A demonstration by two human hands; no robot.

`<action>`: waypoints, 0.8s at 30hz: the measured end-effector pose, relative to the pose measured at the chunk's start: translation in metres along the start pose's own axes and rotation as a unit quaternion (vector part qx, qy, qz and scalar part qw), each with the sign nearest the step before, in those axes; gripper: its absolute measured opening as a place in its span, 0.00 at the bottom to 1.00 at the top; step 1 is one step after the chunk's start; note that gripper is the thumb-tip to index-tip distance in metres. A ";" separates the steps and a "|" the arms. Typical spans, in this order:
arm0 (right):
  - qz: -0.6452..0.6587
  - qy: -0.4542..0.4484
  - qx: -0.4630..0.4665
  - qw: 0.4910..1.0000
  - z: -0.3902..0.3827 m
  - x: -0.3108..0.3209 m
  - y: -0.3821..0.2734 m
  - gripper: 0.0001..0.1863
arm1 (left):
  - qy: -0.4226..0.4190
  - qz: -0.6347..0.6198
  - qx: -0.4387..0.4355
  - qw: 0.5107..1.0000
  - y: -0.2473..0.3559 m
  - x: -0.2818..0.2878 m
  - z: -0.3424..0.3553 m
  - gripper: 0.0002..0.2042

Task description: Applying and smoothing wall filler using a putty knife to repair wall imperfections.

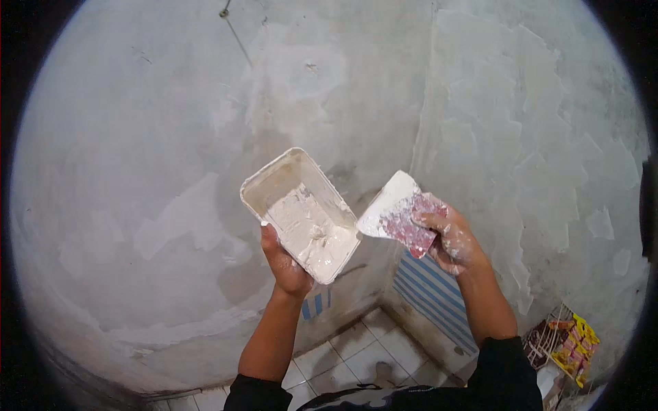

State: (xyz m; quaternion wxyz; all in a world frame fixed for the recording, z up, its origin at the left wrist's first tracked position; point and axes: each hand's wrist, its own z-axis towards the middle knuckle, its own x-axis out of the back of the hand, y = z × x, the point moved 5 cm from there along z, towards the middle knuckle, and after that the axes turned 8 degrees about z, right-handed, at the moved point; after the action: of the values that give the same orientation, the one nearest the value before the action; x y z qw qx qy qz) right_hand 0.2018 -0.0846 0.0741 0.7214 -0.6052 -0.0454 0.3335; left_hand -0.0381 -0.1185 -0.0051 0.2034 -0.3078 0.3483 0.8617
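Observation:
My left hand (286, 264) grips a rectangular plastic tub (271, 179) from its lower left side. The tub tilts and holds thick white filler paste (301, 222), heaped toward the lower end and smeared on the walls. In my right hand (456, 236) is a reddish putty knife (406, 229) with a wide blade, pinched between thumb and fingers. White paste covers much of its blade. One blade corner is close to the tub's right rim; whether they touch, I cannot tell.
Grey plastered walls (137, 137) with pale patches meet in a corner ahead. Blue-and-white striped panels (439, 294) are low on the walls. White floor tiles (343, 342) lie below. At lower right are yellow and pink packets (576, 346) beside a wire rack.

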 end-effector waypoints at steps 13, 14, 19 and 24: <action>-0.032 -0.126 0.061 0.990 -0.003 -0.027 -0.044 0.15 | 0.027 0.057 -0.180 0.982 0.047 -0.068 -0.041 0.38; -0.018 -0.136 0.050 0.989 0.002 -0.024 -0.040 0.15 | 0.023 0.059 -0.188 0.980 0.046 -0.072 -0.044 0.39; 0.061 -0.145 0.010 0.988 0.015 -0.015 -0.034 0.16 | 0.041 0.061 -0.206 0.976 0.040 -0.071 -0.045 0.39; 0.074 -0.195 0.014 0.978 0.036 -0.008 -0.020 0.16 | 0.084 0.095 -0.249 0.960 0.037 -0.069 -0.048 0.38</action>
State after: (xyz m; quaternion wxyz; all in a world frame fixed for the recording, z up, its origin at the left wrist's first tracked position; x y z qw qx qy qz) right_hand 0.1866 -0.0593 0.1044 0.6803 -0.5204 -0.1356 0.4980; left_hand 0.0099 -0.1878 0.0313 0.0081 -0.3853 0.1663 0.9076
